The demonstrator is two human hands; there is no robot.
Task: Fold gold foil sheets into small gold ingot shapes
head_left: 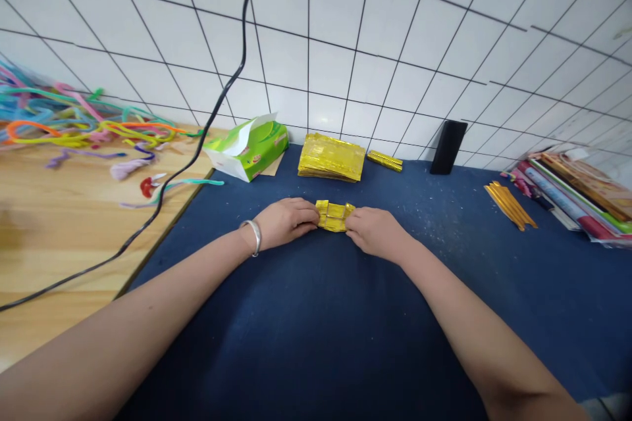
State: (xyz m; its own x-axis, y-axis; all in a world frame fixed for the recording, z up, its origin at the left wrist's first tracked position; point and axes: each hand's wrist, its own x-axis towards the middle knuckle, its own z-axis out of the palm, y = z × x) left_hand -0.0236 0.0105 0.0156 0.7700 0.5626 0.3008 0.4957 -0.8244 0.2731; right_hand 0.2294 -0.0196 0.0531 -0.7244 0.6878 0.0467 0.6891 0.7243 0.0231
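A small piece of folded gold foil paper (336,216) lies on the dark blue table top, with crease lines across it and raised flaps at its two upper corners. My left hand (290,220) grips its left end, fingers closed together, a silver bangle at the wrist. At the right end, my right hand (374,229) pinches the edge between thumb and fingers. Just beyond the hands sits a stack of gold foil paper sheets (330,156). Beside that stack are narrow folded gold strips (385,160).
A green tissue box (251,145) and an upright black block (448,147) stand by the tiled wall. More gold strips (510,205) and a pile of books (582,191) lie right. Colourful pipe cleaners (79,122) cover the wooden table; a black cable (217,105) hangs across the left.
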